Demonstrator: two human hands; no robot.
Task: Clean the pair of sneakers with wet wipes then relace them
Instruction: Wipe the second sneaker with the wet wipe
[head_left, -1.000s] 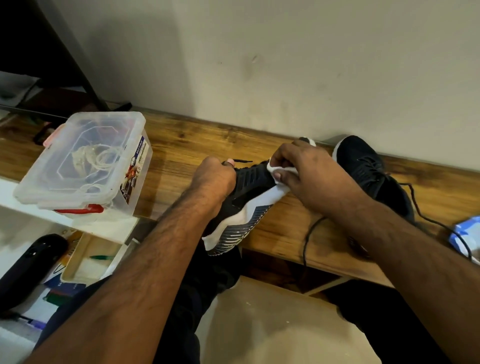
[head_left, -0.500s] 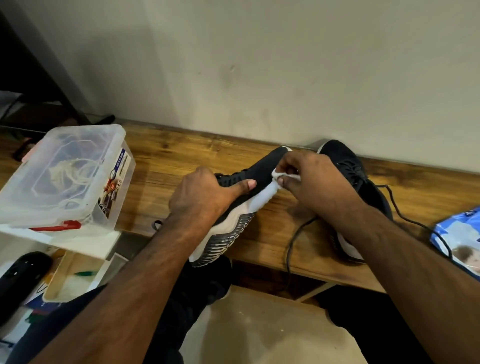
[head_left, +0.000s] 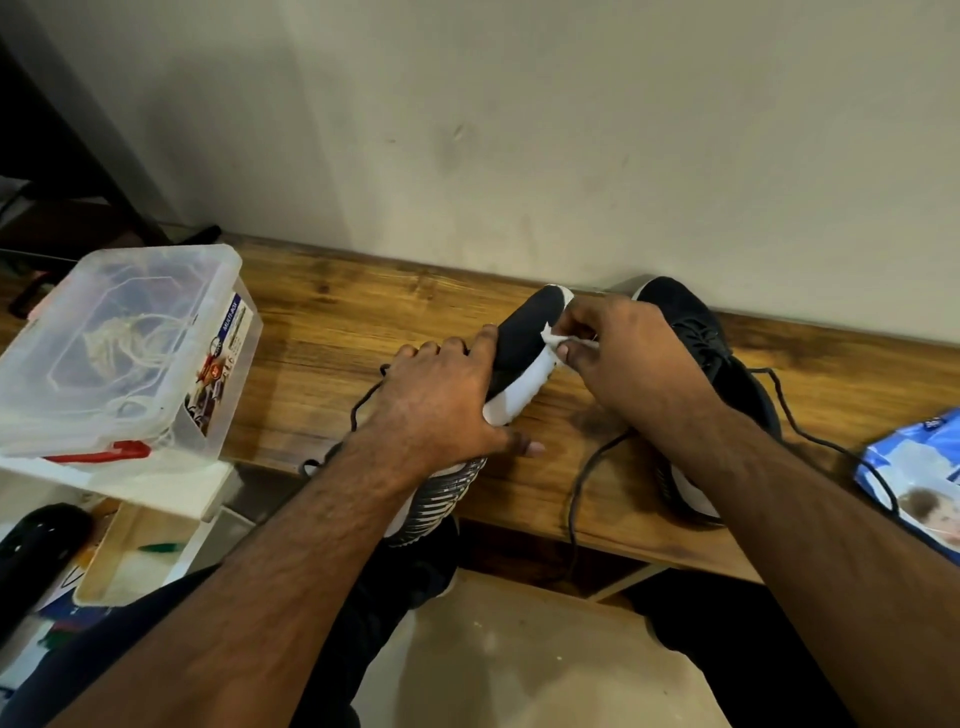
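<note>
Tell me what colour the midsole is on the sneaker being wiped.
White, under a black upper; the sneaker midsole shows best in the head view.

Left hand (head_left: 441, 410) clamped palm-down, right hand (head_left: 618, 358) pinching, both forearms extended

A tabletop (head_left: 332, 322) runs across the middle of the frame against a wall. On it at mid-left sits a lidded box (head_left: 119, 353), with cords coiled inside. At centre a sneaker (head_left: 524, 338) lies tipped on its side, its heel overhanging the near edge. Just right of it, toe to the wall, rests the second sneaker (head_left: 696, 332), its lace (head_left: 582, 478) trailing over the front edge. A wipes pack (head_left: 914, 473) lies at the far right edge.
</note>
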